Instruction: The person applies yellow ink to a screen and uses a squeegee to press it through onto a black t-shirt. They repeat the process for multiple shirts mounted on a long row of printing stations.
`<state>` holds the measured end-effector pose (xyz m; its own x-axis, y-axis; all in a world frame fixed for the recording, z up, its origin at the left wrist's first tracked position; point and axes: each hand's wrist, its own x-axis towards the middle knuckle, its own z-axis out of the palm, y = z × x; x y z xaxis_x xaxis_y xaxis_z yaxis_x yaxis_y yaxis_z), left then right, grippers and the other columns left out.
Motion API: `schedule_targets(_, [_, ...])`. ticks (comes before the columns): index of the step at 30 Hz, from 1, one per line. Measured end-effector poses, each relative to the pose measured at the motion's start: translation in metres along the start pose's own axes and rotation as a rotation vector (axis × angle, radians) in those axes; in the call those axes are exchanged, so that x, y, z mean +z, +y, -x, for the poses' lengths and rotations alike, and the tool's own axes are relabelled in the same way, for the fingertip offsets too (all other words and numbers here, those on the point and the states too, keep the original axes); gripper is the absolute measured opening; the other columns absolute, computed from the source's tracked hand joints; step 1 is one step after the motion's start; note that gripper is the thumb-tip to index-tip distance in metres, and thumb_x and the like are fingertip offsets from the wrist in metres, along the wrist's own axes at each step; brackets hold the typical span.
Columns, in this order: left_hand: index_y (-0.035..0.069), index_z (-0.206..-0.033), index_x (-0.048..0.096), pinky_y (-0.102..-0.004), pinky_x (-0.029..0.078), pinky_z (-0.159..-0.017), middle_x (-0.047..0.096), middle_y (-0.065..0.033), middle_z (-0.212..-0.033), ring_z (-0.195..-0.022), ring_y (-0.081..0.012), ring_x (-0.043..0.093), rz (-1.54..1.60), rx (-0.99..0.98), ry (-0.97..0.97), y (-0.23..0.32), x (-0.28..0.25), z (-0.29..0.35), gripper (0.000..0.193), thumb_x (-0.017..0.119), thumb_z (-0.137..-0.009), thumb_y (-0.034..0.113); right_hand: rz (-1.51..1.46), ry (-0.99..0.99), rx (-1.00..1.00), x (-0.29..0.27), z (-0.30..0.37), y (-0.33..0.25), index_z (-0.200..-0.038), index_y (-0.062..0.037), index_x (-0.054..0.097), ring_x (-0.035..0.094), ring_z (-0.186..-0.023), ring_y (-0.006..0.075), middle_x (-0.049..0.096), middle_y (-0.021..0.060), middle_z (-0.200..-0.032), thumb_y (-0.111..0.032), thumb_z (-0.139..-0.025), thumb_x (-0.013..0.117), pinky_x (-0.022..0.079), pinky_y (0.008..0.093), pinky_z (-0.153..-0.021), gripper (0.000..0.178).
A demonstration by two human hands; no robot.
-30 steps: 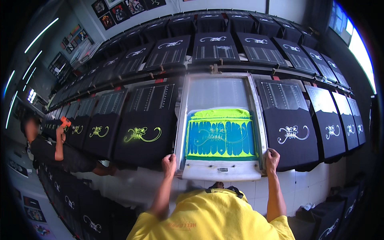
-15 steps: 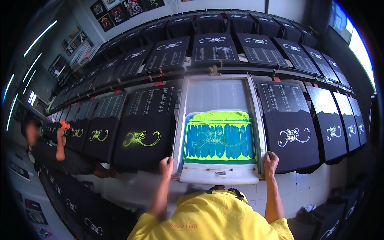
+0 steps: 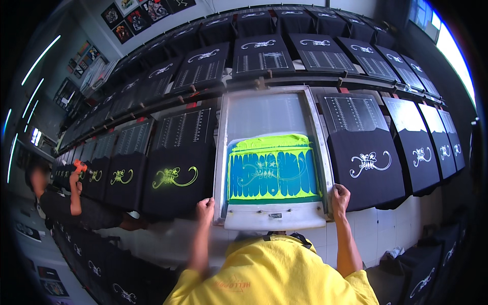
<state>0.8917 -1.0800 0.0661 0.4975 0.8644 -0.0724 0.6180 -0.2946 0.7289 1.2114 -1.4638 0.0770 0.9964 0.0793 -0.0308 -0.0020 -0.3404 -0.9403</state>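
Observation:
A white-edged screen-printing frame (image 3: 220, 152) lies flat before me, its mesh blue-green in the nearer half. Bright yellow-green ink (image 3: 272, 143) forms a thick band across the middle and streaks down over a curling design. At the frame's lower left side my left hand (image 3: 205, 208) is closed, thumb and fingers pinched at the edge. My right hand (image 3: 340, 197) is closed around the opposite side, near the lower right corner. What lies beneath the screen is mostly hidden.
A black shirt with yellow-green print (image 3: 175, 178) lies to the left; one with white print (image 3: 371, 161) lies right. More printed shirts line a rear row (image 3: 258, 46). At far left, a person (image 3: 56, 203) holds an orange tool (image 3: 80, 165). A dark rail (image 3: 203, 92) runs behind the frame.
The whole view has tilted and shifted slightly. Both my hands stay closed at the frame's sides, and the ink looks the same.

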Motion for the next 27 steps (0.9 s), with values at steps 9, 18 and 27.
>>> schedule_targets(9, [-0.005, -0.074, 0.061, -0.0436, 0.042, -0.057, 0.055, -0.023, -0.063, -0.059, -0.0364, 0.054, -0.151, 0.037, -0.046, 0.004, 0.0, -0.005, 0.035, 0.061, -0.09, 0.026, 0.048, 0.002, -0.003, 0.007, 0.001, 0.013, -0.102, 0.0054, 0.069, 0.064, -0.071, 0.0147, 0.07, 0.0116, -0.08, -0.007, -0.089, 0.058, 0.05, 0.0287, -0.068, 0.021])
schedule_targets(18, [-0.002, -0.079, 0.066, -0.0465, 0.047, -0.064, 0.062, -0.0252, -0.071, -0.07, -0.0426, 0.063, -0.255, 0.013, -0.084, 0.023, -0.007, -0.005, 0.034, 0.06, -0.091, 0.029, 0.163, 0.066, -0.138, 0.01, 0.004, 0.001, -0.106, 0.0042, 0.067, 0.066, -0.075, 0.0194, 0.07, 0.0147, -0.086, -0.01, -0.09, 0.058, 0.051, 0.0314, -0.071, 0.023])
schedule_targets(27, [-0.002, -0.094, 0.071, -0.0294, 0.05, -0.055, 0.072, -0.0112, -0.077, -0.07, -0.017, 0.07, 0.118, 0.039, -0.126, 0.031, -0.044, 0.045, 0.034, 0.058, -0.096, 0.029, 0.51, -0.578, -0.711, 0.012, 0.08, -0.079, -0.123, -0.0051, 0.059, 0.052, -0.125, 0.0329, 0.059, 0.0112, -0.13, -0.007, -0.077, 0.073, 0.044, 0.0424, -0.103, 0.048])
